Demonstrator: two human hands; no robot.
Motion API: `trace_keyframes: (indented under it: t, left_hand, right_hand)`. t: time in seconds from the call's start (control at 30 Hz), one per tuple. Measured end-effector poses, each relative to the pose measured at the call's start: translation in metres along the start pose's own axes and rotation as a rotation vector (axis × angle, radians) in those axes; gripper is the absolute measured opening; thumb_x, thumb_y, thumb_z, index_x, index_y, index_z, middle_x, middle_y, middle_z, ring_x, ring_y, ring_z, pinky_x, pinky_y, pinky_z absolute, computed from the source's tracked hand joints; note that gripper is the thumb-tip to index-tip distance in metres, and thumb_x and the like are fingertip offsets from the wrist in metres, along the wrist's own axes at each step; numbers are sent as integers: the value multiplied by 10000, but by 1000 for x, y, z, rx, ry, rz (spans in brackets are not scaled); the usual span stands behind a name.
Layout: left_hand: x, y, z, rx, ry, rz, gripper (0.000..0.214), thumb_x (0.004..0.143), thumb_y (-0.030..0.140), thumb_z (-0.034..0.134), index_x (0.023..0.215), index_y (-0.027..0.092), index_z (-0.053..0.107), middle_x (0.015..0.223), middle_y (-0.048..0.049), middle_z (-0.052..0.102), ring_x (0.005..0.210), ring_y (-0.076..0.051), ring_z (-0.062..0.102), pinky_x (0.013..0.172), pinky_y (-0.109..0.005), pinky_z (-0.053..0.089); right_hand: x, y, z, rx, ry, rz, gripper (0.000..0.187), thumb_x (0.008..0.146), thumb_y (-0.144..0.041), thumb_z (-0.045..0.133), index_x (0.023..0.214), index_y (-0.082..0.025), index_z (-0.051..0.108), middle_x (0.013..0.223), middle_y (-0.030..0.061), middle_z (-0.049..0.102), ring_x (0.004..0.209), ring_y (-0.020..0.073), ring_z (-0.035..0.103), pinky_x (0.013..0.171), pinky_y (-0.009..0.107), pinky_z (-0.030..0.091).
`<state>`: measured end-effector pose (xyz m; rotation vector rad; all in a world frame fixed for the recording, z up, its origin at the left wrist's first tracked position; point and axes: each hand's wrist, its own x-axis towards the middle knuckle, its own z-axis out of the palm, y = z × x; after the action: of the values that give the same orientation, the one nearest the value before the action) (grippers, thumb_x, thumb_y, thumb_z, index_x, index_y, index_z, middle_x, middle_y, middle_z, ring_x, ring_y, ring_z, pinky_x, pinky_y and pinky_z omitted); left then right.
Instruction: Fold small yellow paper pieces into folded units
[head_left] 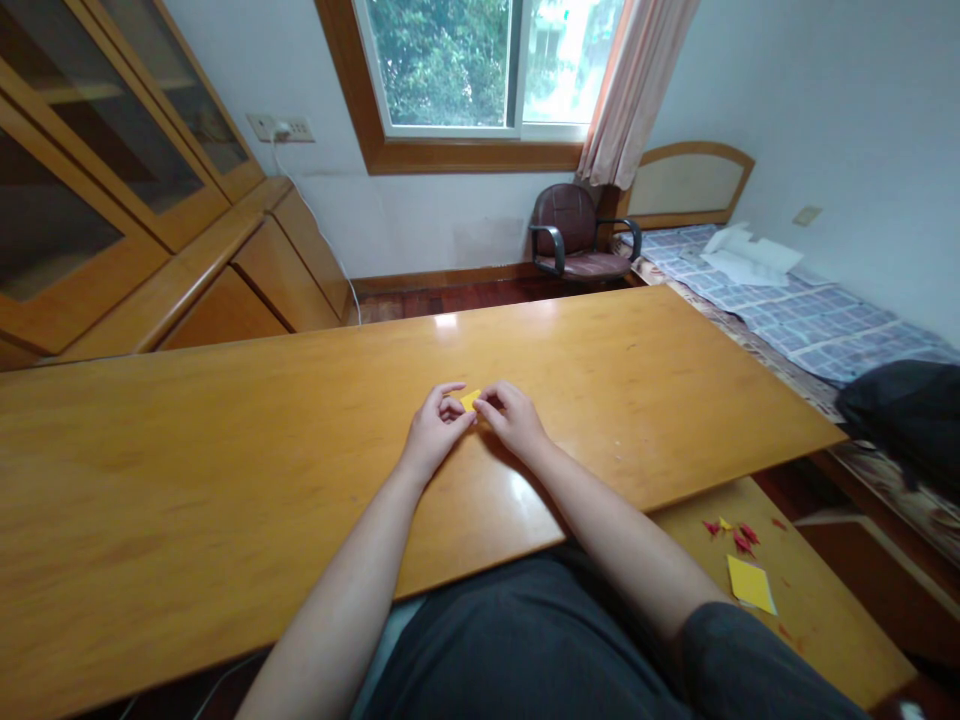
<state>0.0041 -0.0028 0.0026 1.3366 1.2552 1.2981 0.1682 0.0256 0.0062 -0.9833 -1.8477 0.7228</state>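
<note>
A small piece of yellow paper (470, 400) is held between my two hands, just above the wooden table (225, 480). My left hand (436, 430) pinches its left and lower edge with thumb and fingers. From the other side my right hand (511, 415) grips the right edge between thumb and fingertips. The paper looks folded, but its exact shape is partly hidden by my fingers.
On a lower wooden surface at right lie a yellow paper stack (750, 584) and several small red folded pieces (744, 540). Beyond the table stand a brown armchair (574, 225) and a bed (810, 310) with a black bag (907, 410). Cabinets (247, 290) line the left.
</note>
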Motion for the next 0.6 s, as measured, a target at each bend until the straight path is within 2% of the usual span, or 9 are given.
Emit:
trace_keyframes:
  t: [0.4, 0.6]
  left_hand:
    - [-2, 7, 0, -89, -37, -82, 449, 723, 309, 740, 1106, 175, 548, 668, 44, 645, 678, -146, 663, 736, -281, 519]
    - [-4, 12, -2, -170, -77, -115, 429, 734, 341, 726, 1093, 174, 558, 660, 40, 634, 665, -161, 672, 676, -278, 529]
  right_hand:
    - [0, 0, 0, 28, 17, 43, 127, 869, -269, 583, 772, -187, 577, 758, 18, 607, 724, 156, 567, 688, 274, 435]
    - [0, -2, -1, 46, -7, 52, 114, 862, -253, 581, 771, -185, 578, 759, 17, 609, 721, 152, 563, 695, 271, 439]
